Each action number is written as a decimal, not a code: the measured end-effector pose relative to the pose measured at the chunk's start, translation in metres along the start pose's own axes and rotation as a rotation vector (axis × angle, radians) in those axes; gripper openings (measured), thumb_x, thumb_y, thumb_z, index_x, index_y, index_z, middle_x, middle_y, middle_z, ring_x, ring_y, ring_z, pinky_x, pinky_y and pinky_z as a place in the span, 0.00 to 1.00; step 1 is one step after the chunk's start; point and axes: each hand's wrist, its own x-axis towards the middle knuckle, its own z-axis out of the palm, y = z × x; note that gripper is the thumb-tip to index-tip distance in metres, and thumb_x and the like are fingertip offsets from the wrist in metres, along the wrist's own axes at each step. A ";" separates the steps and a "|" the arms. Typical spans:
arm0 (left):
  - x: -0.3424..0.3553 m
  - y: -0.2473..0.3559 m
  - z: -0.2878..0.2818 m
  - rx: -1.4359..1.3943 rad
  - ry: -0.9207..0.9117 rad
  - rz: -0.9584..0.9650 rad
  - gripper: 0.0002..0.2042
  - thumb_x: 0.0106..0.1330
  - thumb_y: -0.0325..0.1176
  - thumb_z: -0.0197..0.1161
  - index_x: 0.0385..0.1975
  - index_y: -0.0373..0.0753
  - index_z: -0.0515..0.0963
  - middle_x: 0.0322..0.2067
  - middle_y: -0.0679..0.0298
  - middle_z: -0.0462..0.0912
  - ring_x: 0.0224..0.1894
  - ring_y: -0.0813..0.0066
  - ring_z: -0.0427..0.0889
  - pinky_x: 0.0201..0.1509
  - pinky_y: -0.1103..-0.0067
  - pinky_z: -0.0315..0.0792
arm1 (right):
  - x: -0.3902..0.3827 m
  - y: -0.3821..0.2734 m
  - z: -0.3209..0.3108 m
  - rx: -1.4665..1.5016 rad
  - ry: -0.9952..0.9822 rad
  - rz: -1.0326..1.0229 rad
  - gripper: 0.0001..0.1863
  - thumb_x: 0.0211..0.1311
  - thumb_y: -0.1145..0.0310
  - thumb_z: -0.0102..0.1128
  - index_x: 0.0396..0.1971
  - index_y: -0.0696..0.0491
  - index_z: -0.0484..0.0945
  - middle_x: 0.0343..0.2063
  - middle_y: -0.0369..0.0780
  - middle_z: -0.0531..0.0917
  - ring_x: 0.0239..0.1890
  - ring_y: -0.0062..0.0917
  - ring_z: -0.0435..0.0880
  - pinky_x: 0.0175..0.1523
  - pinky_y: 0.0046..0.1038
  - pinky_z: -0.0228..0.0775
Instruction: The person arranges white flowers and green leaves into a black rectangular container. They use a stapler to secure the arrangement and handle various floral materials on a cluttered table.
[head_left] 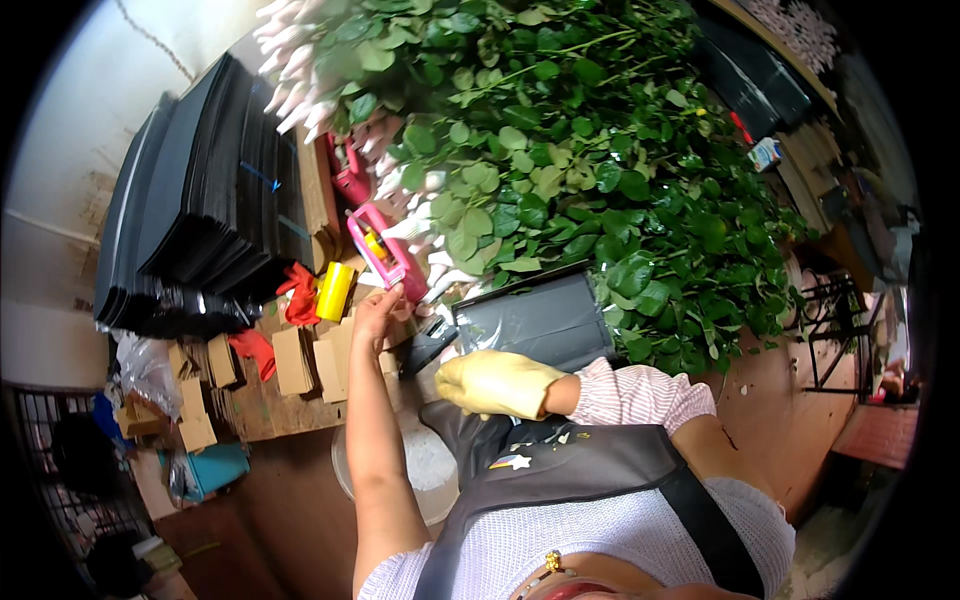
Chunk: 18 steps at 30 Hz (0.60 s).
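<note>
My bare left hand (377, 316) reaches to the near end of a pink tape dispenser (372, 243) with a yellow roll in it. Thumb and fingers are pinched there; whatever lies between them is too small to make out. In a yellow glove, my right hand (500, 385) is curled in front of my dark apron (570, 465), just before a dark grey board (545, 320). Its fingertips are turned under, so anything in its grip is hidden. Beyond both hands lies a big heap of leafy rose stems (560, 170), their buds in pale sleeves (290, 75) on the left.
Stacked black sheets (200, 190) stand at the left. A yellow roll (335, 291), red cloth-like pieces (298, 294) and cardboard pieces (293, 362) lie on the wooden table. Below are a whitish round tub (425, 475) and a teal bin (217, 470). At right is a black metal frame (840, 330).
</note>
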 end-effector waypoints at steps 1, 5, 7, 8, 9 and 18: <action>0.007 0.002 0.004 0.019 -0.026 0.025 0.14 0.69 0.44 0.70 0.37 0.38 0.84 0.24 0.71 0.83 0.13 0.90 0.62 0.16 0.86 0.50 | 0.004 0.005 0.000 0.006 0.017 0.011 0.18 0.76 0.60 0.45 0.46 0.58 0.79 0.31 0.43 0.87 0.29 0.30 0.88 0.40 0.31 0.82; 0.046 -0.053 -0.023 0.269 -0.015 0.184 0.08 0.71 0.33 0.67 0.33 0.34 0.85 0.29 0.65 0.88 0.29 0.81 0.81 0.36 0.81 0.71 | -0.004 -0.003 -0.006 0.098 -0.013 -0.004 0.16 0.72 0.62 0.48 0.44 0.57 0.82 0.32 0.42 0.88 0.31 0.28 0.89 0.42 0.32 0.81; 0.004 -0.012 0.014 0.295 0.071 0.251 0.08 0.70 0.33 0.68 0.35 0.32 0.86 0.30 0.66 0.87 0.34 0.80 0.82 0.42 0.80 0.74 | -0.017 0.018 -0.005 0.146 0.051 -0.227 0.17 0.73 0.60 0.49 0.45 0.54 0.82 0.35 0.40 0.88 0.35 0.27 0.88 0.45 0.30 0.80; -0.019 0.003 0.029 0.245 0.136 0.299 0.08 0.70 0.32 0.69 0.37 0.33 0.87 0.30 0.66 0.87 0.35 0.81 0.81 0.44 0.80 0.74 | -0.022 0.031 -0.002 0.160 0.076 -0.344 0.17 0.73 0.58 0.50 0.45 0.53 0.83 0.36 0.39 0.88 0.36 0.26 0.88 0.46 0.28 0.79; -0.036 0.009 0.034 0.145 0.108 0.423 0.08 0.69 0.31 0.69 0.39 0.33 0.87 0.34 0.65 0.87 0.37 0.81 0.81 0.47 0.80 0.74 | -0.027 0.044 0.001 0.165 0.027 -0.451 0.17 0.74 0.56 0.52 0.49 0.50 0.83 0.40 0.36 0.88 0.41 0.23 0.86 0.50 0.26 0.77; -0.104 0.083 0.243 1.048 0.113 1.612 0.06 0.51 0.37 0.75 0.29 0.49 0.89 0.63 0.58 0.76 0.65 0.49 0.70 0.69 0.56 0.61 | -0.171 0.122 -0.002 1.227 0.123 -0.589 0.20 0.78 0.58 0.54 0.40 0.62 0.84 0.43 0.52 0.88 0.48 0.41 0.88 0.56 0.39 0.80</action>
